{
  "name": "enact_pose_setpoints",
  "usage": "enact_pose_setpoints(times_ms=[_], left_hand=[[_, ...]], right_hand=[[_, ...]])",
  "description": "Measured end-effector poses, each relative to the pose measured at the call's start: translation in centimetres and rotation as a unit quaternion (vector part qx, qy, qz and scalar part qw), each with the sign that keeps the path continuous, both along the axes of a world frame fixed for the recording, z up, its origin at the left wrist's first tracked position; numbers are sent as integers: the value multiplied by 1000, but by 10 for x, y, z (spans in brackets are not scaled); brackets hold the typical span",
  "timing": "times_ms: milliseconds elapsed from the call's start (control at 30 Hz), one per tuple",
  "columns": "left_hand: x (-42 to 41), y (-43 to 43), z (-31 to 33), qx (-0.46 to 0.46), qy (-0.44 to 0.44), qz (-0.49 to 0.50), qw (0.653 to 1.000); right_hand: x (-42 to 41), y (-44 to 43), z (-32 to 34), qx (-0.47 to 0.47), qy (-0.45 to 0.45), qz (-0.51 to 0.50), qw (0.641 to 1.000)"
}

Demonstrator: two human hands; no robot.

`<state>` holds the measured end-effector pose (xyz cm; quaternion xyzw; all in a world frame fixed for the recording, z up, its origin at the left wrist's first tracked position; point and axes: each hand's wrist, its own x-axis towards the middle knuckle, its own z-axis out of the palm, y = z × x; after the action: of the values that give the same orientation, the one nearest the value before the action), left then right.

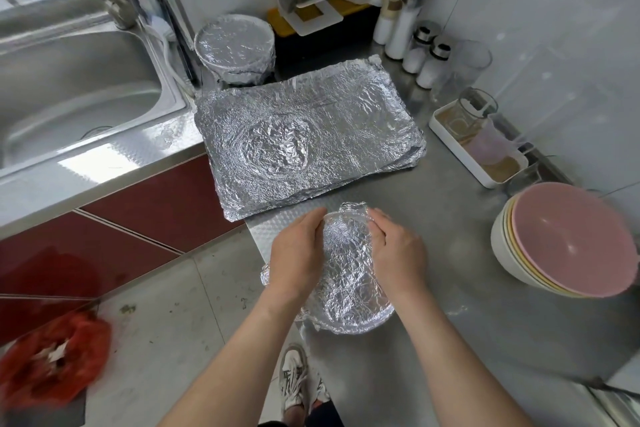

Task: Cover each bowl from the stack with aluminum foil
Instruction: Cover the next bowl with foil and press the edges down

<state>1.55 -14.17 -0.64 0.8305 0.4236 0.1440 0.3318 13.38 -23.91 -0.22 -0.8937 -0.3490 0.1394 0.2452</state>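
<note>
Steel counter (467,270), steel sink (86,87) at left, red cabinet fronts (156,204) below, grey tiled floor (173,305), white wall (554,10) behind.

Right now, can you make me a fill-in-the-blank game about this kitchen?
The left hand and right hand grip a bowl covered with shiny ____.
The top bowl of the stack is coloured ____.
The flat foil sheets lie beside the metal ____ with the tap.
Missing words: foil; pink; sink.
</note>
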Motion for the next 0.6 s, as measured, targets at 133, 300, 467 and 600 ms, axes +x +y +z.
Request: enact_pose_setpoints(times_ms=[133,300,467,600], left_hand=[[2,12,3,27,42,-63,997],[4,13,3,22,50,-93,994],[6,10,1,22,51,-99,994],[6,11,0,24,55,-110,992]], right_hand=[[0,-7,2,46,115,-73,990],[7,-2,7,67,224,-91,968],[12,14,8,-1,183,-3,983],[14,10,6,-8,178,57,982]])
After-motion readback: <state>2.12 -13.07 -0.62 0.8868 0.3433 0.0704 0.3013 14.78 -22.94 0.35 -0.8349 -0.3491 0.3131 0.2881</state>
